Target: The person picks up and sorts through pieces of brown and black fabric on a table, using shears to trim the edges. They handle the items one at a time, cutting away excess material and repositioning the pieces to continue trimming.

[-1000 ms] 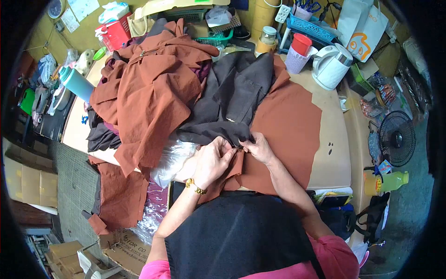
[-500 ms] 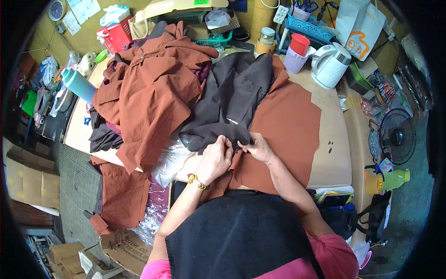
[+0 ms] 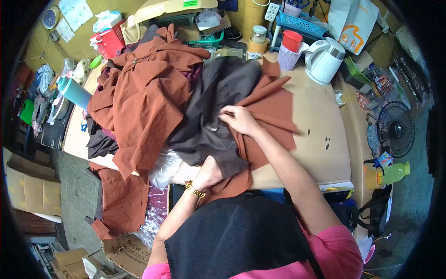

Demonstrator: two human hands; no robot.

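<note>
A dark black garment piece (image 3: 211, 146) lies rumpled in front of me, partly over a rust-brown cloth (image 3: 274, 109) that is bunched into folds on its right. My left hand (image 3: 209, 173), with a gold watch at the wrist, is closed at the near edge of the black piece; its fingertips are hidden by the fabric. Farther up, my right hand (image 3: 239, 120) pinches the black piece close to a small pale mark (image 3: 212, 128). To the left rises a heap of rust-brown garments (image 3: 148, 102).
The padded tan table (image 3: 320, 139) has a white kettle (image 3: 326, 60), a lilac cup (image 3: 289, 58) and a glass jar (image 3: 259, 35) at the back. A teal bottle (image 3: 74, 90) stands at the left edge. Right of the table are a black fan (image 3: 396, 129) and a green bottle (image 3: 397, 173).
My right hand has moved up and left across the black piece, away from my left hand. My left hand has shifted slightly down. The rust-brown cloth on the right has been gathered into folds.
</note>
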